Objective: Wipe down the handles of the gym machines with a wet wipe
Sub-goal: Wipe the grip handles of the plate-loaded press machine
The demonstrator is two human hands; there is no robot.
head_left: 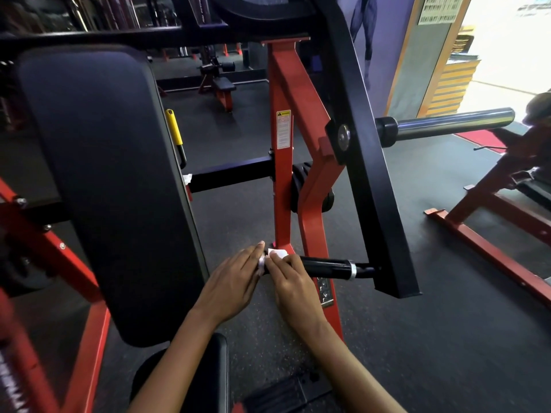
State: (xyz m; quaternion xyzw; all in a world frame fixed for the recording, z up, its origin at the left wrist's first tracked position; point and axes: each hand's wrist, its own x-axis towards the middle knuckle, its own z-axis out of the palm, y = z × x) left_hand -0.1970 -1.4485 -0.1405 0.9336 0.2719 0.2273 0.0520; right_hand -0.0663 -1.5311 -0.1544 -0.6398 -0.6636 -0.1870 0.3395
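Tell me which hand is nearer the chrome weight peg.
Right. The right hand wraps the white wet wipe round the black handle, below the chrome weight peg; the left hand lies further left.

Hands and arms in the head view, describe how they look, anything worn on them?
Both the left hand and right hand are bare: no gloves, rings, watch or bands show. The forearms are uncovered too, with no sleeve visible up to the frame's bottom edge.
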